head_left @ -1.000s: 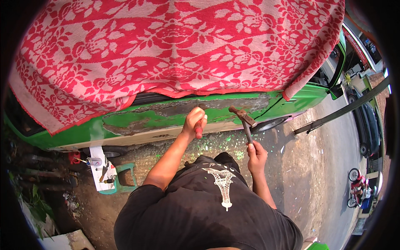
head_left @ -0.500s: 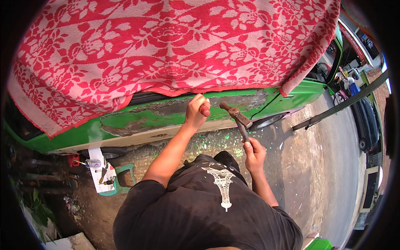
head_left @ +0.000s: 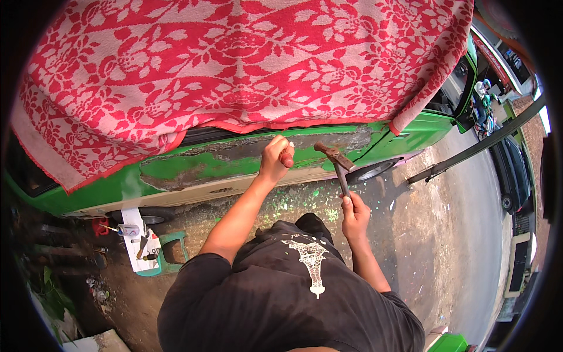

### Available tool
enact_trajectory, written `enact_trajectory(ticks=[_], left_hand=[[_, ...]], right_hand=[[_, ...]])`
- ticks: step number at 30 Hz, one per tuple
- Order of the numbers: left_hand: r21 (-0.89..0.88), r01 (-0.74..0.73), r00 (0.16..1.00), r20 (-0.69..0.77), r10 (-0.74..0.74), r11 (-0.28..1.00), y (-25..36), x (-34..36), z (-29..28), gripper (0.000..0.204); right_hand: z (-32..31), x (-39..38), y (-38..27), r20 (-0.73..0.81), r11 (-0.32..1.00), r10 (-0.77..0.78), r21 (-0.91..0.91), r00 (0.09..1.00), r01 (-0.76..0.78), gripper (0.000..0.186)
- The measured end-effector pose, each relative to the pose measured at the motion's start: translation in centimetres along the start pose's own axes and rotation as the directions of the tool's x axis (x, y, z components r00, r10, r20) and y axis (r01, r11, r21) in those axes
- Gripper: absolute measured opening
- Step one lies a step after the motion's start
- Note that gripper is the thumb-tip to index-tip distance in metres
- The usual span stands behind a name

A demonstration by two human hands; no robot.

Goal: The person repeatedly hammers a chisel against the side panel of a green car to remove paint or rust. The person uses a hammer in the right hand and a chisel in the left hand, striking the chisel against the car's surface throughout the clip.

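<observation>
My left hand (head_left: 272, 163) is wrapped round the reddish-brown handle (head_left: 286, 159) of a tool and held against the side of a green car (head_left: 234, 170). The tool's working end is hidden behind my fist. In my right hand (head_left: 355, 218) is a hammer (head_left: 342, 178), gripped by its shaft, its rusty head raised to the right of my left fist and apart from it. Around my left hand the panel has a long bare grey patch (head_left: 328, 139) with ragged paint edges. A red and pink floral blanket (head_left: 240, 64) drapes over the car above.
Green paint flakes (head_left: 316, 202) litter the ground below the panel. At left, a green stool (head_left: 173, 252) bears a white sheet, a bottle (head_left: 128, 230) and small tools. A dark pole (head_left: 475, 146) slants across the right, before a parked dark car (head_left: 509, 170) and a motorcycle (head_left: 484, 111) with riders.
The hammer has tilted a little, and my right hand has shifted slightly. My left hand keeps its place on the panel. A motorcycle with riders has come into view at the far right.
</observation>
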State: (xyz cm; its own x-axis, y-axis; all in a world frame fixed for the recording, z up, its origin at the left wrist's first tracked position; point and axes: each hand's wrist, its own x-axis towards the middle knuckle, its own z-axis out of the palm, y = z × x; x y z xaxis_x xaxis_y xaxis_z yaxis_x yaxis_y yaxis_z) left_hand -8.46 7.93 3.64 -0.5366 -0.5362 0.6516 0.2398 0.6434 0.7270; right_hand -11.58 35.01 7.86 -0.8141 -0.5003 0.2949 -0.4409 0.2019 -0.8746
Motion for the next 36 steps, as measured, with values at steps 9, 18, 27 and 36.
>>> enact_trajectory(ticks=[9,18,27,36], left_hand=[[-0.018,-0.133,0.991,-0.024,0.133,0.991,-0.7,-3.8,-1.2,0.023],[-0.02,-0.144,0.99,-0.011,0.144,0.989,-0.7,-2.6,-1.8,0.022],[-0.033,-0.17,0.985,-0.047,0.168,0.985,-1.5,-2.7,-1.0,0.021],[-0.008,-0.156,0.987,-0.038,0.156,0.988,-1.0,-2.1,-0.4,0.021]], right_hand=[[-0.8,-1.8,0.9,0.007,0.949,0.194,0.253,0.981,-0.19,0.023],[-0.6,-2.1,0.5,0.022,0.933,0.215,0.292,0.976,-0.211,0.023],[-0.9,-2.5,1.1,0.001,0.936,0.233,0.272,0.973,-0.224,0.024],[-1.0,-2.1,0.9,0.002,0.946,0.218,0.245,0.976,-0.212,0.025]])
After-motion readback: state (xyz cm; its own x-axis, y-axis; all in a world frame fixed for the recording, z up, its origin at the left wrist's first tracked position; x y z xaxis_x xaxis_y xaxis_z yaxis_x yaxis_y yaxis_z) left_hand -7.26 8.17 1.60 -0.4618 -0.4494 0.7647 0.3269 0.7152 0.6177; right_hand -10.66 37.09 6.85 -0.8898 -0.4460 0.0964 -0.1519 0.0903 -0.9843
